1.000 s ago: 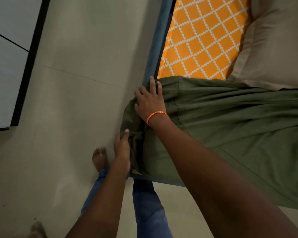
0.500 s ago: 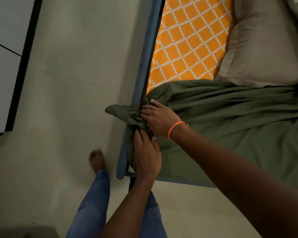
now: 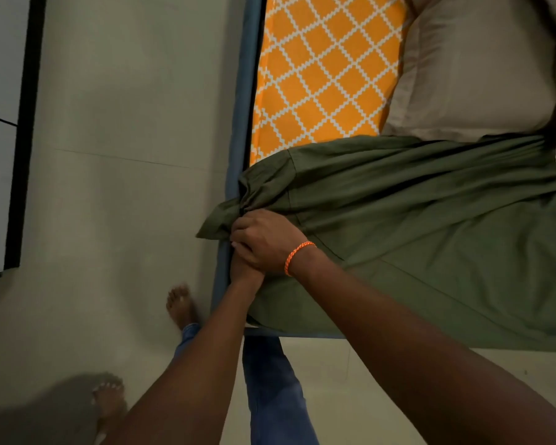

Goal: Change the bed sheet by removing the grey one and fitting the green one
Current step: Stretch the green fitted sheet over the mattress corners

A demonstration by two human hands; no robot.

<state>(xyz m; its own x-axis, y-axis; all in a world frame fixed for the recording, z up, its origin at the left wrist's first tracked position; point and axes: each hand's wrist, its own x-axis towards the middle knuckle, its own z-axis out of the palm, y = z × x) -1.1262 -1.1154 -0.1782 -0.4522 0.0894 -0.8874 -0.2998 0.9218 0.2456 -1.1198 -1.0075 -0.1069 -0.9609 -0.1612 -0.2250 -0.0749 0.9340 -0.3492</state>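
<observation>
The green sheet (image 3: 430, 226) lies rumpled over the near part of the orange diamond-patterned mattress (image 3: 321, 69). Its corner is bunched into a wad at the mattress's left edge, with a flap sticking out over the floor. My right hand (image 3: 267, 239), with an orange band at the wrist, grips that bunched corner. My left hand (image 3: 243, 268) sits just beneath it at the mattress side, mostly covered by the right hand, so its fingers do not show. No grey sheet is visible.
A beige pillow (image 3: 475, 65) lies on the far right of the mattress. The blue bed frame (image 3: 238, 123) runs along the left edge. My legs in jeans and bare feet (image 3: 180, 303) stand on the pale tiled floor (image 3: 126, 187). A dark-framed panel (image 3: 23, 133) is at left.
My left hand has slid up under the right hand at the mattress edge. The right hand stays on the bunched green corner, now pressed closer to the bed's side.
</observation>
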